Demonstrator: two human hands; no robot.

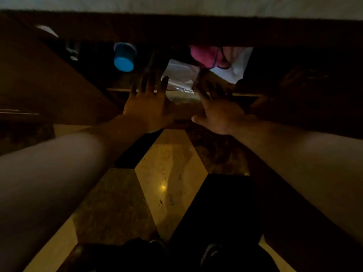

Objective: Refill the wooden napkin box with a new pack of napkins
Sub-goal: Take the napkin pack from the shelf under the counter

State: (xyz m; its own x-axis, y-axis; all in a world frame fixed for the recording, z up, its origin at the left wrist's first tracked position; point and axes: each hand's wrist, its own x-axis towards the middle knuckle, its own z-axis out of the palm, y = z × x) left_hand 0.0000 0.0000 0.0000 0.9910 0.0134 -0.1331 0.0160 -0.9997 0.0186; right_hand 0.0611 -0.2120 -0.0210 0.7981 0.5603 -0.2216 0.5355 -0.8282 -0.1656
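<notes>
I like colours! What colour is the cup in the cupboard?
The cup is blue, seen in the head view.

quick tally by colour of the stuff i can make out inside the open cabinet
Blue: 1, the blue cup
Pink: 1, the pink bundle
White or clear: 1, the plastic pack
Total: 3; the rest is too dark to tell.

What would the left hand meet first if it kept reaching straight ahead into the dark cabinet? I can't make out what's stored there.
Probably the clear plastic pack just beyond the left hand; its fingertips already overlap the pack's edge. Depth is unclear in this dim view.
</notes>
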